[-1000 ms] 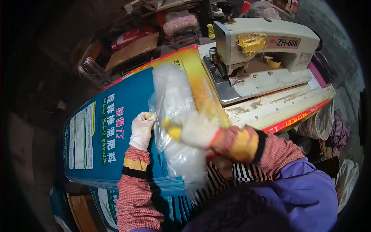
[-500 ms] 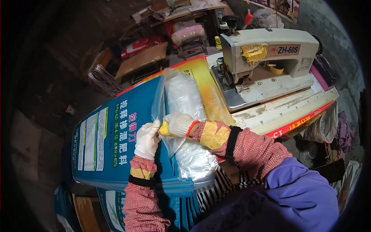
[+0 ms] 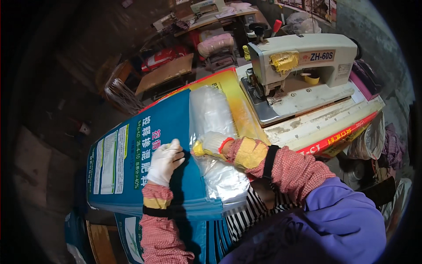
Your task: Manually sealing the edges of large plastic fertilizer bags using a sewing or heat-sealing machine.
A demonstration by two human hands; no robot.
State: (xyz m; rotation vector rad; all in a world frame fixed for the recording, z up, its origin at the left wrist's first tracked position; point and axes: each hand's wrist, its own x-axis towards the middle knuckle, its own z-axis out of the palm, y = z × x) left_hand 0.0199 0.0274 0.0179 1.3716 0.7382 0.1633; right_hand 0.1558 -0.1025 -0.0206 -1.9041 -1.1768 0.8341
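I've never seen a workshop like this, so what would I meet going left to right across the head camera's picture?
Pale printed panels → gloved left hand → gloved right hand → white sewing machine → checked purplish cloth.

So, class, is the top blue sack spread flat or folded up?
Spread flat: the blue sack lies smooth, its printed face up.

Lighting is uneven: moderately bright in the middle, while the surroundings sink into gloom from eight to eleven o'clock. White glare streaks the clear plastic (image 3: 226, 178) toward five o'clock; a dark shadow falls across the blue sacks (image 3: 176, 116) between six and seven. The sewing machine (image 3: 303, 59) at two looks crisp, the pink-covered stool (image 3: 215, 43) at twelve softer. Fisheye bending increases toward the black rim.
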